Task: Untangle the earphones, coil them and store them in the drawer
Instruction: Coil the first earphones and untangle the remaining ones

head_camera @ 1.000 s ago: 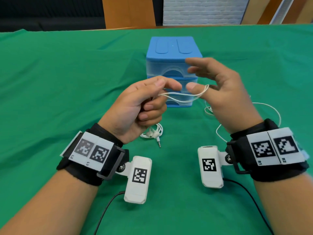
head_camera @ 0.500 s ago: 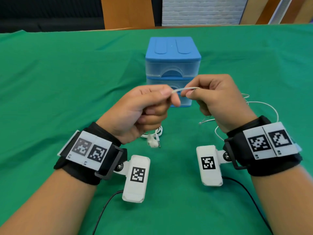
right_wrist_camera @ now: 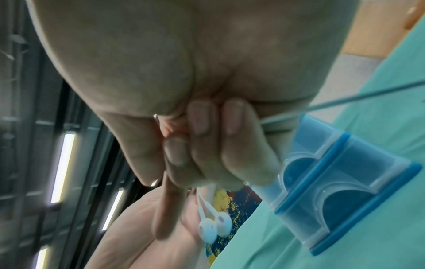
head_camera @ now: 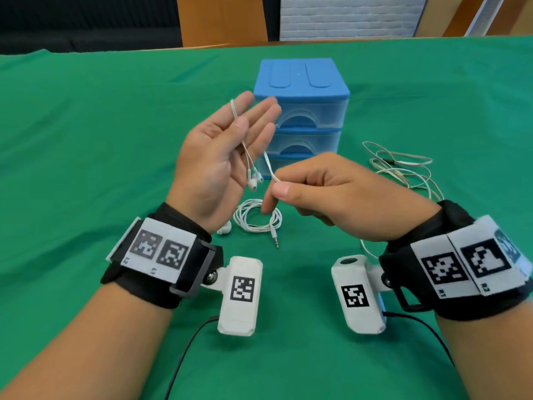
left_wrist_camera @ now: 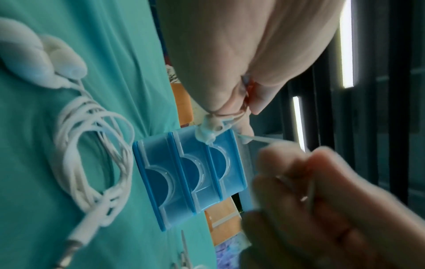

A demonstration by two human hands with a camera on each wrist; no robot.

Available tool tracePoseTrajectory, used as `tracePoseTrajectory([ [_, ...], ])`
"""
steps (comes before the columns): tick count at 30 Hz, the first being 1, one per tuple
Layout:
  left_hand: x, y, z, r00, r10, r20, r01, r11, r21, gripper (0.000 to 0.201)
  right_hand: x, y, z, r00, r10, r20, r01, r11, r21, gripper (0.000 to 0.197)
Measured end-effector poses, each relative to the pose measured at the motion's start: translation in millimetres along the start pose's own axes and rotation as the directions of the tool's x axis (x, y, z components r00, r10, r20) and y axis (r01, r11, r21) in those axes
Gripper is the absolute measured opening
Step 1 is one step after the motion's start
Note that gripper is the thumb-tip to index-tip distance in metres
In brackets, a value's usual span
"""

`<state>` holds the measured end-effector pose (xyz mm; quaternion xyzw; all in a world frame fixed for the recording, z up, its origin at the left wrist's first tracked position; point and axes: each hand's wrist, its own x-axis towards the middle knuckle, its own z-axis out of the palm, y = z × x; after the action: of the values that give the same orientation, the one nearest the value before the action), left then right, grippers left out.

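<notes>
My left hand [head_camera: 243,119] is raised palm-up with straight fingers. Its thumb pins the white earphone cable [head_camera: 245,145] against them, and the cable loops over the index fingertip. Two earbuds [head_camera: 253,180] dangle beside the palm, and the same earbuds [right_wrist_camera: 215,227] show in the right wrist view. My right hand [head_camera: 277,186] pinches that cable between thumb and forefinger just below, and its other fingers are curled. The cable trails right to a loose tangle [head_camera: 401,166] on the cloth. The blue drawer unit [head_camera: 301,111] stands behind my hands, its drawers closed.
A second pair of white earphones [head_camera: 256,216] lies coiled on the green cloth [head_camera: 86,168] under my hands. Its jack plug [head_camera: 276,241] points toward me and an earbud [head_camera: 224,228] lies at its left. The coil [left_wrist_camera: 92,154] also shows in the left wrist view.
My left hand has opened from a tight pinch, turned palm-up and risen, with the cable now looped over its index finger. My right hand has dropped lower, still pinching the cable.
</notes>
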<state>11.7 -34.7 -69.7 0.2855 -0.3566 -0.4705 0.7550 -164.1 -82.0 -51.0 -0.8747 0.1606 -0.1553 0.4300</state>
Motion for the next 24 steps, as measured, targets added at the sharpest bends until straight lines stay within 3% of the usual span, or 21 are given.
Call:
tracePoseTrajectory([
  [4, -7, -6, 8, 0.998, -0.035, 0.052, 0.019, 0.960, 0.278, 0.036, -2, -2, -7, 0.973, -0.151, -0.172, 0.153, 0.988, -0.006, 0.028],
  [8, -9, -4, 14, 0.988, -0.041, 0.149, -0.046, 0.842, 0.538, 0.027, -2, 0, -16, 0.855, -0.271, -0.442, 0.195, 0.958, -0.210, 0.027],
  [11, -12, -4, 16, 0.959, -0.136, 0.249, -0.044, 0.795, 0.605, 0.035, -3, 5, -21, 0.759, -0.273, -0.592, 0.149, 0.956, -0.251, 0.028],
  [14, -15, -4, 18, 0.929, -0.235, 0.286, 0.028, 0.815, 0.579, 0.043, -2, 11, -25, 0.717, -0.217, -0.662, 0.113, 0.974, -0.197, 0.033],
  [19, -14, -2, 15, 0.940, -0.214, 0.266, 0.084, 0.901, 0.426, 0.036, 0, 23, -26, 0.725, -0.114, -0.679, 0.045, 0.992, -0.118, 0.039],
  [24, -13, 2, 14, 0.957, -0.185, 0.224, 0.119, 0.953, 0.279, 0.027, 0, 33, -23, 0.854, 0.016, -0.520, -0.039, 0.999, -0.033, 0.036],
])
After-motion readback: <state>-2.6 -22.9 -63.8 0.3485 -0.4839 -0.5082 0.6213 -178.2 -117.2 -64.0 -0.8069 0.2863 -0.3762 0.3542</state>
